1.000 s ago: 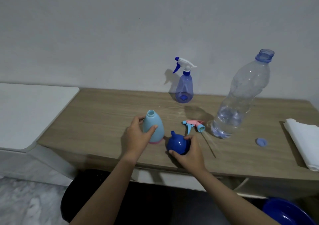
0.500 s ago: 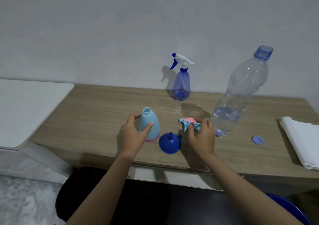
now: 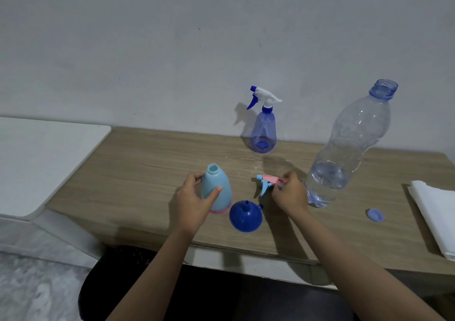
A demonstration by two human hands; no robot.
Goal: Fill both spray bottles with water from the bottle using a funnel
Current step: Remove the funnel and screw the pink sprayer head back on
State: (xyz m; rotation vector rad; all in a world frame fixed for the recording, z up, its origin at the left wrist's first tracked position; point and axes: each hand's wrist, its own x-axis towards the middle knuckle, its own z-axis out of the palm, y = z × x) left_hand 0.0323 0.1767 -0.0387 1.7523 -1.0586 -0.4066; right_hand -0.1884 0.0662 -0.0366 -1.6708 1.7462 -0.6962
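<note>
My left hand (image 3: 194, 199) grips a light blue spray bottle (image 3: 216, 189) with a pink base; it stands upright and uncapped on the wooden table (image 3: 152, 163). A dark blue funnel (image 3: 245, 216) sits spout-up just right of it. My right hand (image 3: 290, 192) pinches the pink and blue spray head (image 3: 267, 181), which lies by the funnel. A large clear water bottle (image 3: 344, 153), uncapped and holding a little water, stands at the right. A translucent blue spray bottle (image 3: 263, 128) with its white trigger head on stands at the back by the wall.
The blue bottle cap (image 3: 376, 214) lies on the table right of the water bottle. A folded white cloth (image 3: 435, 212) sits at the right edge. A white surface (image 3: 41, 158) adjoins the table on the left. The wall is close behind.
My right hand let go of the funnel, moved right and took hold of the pink spray head. The funnel now stands free. My left hand kept its grip on the light blue bottle.
</note>
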